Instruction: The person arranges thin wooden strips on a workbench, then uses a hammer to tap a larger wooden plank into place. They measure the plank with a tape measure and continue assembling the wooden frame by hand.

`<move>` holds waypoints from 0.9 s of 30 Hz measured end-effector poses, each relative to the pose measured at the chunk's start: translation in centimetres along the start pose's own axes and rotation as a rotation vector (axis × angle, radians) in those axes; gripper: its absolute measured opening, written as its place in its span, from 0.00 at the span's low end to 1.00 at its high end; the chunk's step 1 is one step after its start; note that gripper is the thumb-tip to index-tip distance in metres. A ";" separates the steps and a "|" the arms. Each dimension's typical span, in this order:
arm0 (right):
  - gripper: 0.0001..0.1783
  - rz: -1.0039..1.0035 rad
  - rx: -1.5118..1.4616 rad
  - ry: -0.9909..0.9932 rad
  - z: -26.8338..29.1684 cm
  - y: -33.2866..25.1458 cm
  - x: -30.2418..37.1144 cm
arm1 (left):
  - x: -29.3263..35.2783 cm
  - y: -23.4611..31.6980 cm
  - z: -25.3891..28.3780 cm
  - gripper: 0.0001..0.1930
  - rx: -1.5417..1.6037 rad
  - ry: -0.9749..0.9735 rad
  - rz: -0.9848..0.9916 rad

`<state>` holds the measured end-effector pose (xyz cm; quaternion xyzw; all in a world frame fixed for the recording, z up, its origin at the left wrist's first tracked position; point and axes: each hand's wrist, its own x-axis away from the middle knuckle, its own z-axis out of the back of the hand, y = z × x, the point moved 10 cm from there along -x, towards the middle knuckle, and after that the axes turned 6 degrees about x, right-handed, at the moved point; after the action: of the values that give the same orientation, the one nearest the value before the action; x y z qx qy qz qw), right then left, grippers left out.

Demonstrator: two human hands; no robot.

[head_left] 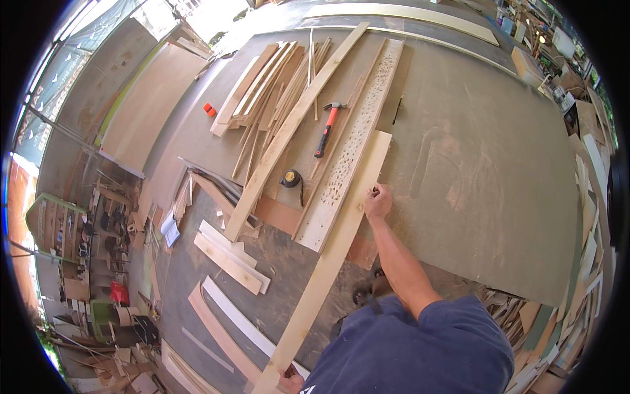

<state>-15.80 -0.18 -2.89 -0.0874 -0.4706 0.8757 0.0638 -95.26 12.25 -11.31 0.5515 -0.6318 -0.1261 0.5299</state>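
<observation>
A long pale wooden board runs from the bottom edge up to the middle of the worktable, its near part out over the floor. At its near end my left hand grips the board's edge, partly cut off from sight by my shirt. My right hand is closed at the board's right edge, pinching something small and dark that I cannot make out. Beside the board, on its left, lies a long shallow wooden trough whose pale bottom is dotted with many small brown spots.
A red-and-black claw hammer and a tape measure lie left of the trough. Another plank slants past stacked wooden strips. An orange-red item sits further left. Offcuts lie on the floor; scrap wood lines the right.
</observation>
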 end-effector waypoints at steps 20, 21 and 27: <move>0.11 -0.001 0.106 -0.053 -2.6 0.0 -5.7 | 2.0 -2.0 -0.7 0.20 -0.014 0.035 0.120; 0.11 -0.002 0.113 -0.047 -2.7 0.1 -5.8 | 2.1 -2.2 -0.9 0.20 -0.013 0.028 0.112; 0.12 0.008 0.174 -0.045 -2.5 1.3 -6.8 | 3.5 -2.6 -4.5 0.15 -0.010 0.108 0.098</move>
<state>-8.63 -0.22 -4.68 -0.0635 -0.3935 0.9153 0.0572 -89.59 10.29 -9.51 0.5234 -0.6277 -0.0733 0.5716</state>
